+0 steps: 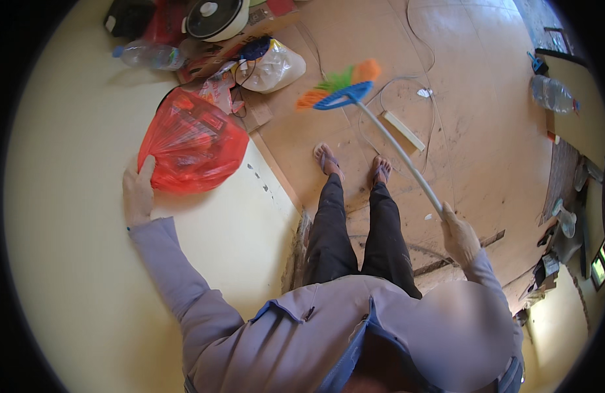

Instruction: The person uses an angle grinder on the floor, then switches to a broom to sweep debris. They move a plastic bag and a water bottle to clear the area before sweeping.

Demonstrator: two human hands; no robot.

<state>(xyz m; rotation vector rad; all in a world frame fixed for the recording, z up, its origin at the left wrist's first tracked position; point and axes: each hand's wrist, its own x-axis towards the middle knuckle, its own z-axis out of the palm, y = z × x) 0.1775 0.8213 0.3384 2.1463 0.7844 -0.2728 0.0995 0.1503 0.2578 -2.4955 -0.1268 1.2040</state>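
A red, see-through plastic bag [199,145] hangs by the wall at the left, its gathered edge gripped in my left hand [140,190]. What fills the bag is too unclear to name. At the right, my right hand [458,234] is wrapped round the pale handle of a broom [406,160]. The broom's blue head with orange and green bristles is raised ahead of my feet, slightly blurred.
A white power strip [404,131] and its cables lie on the tiled floor [492,124]. Far left are a lidded cooker [214,18], a plastic bottle [151,56] and a white sack [276,69]. Another bottle [552,95] is at the far right.
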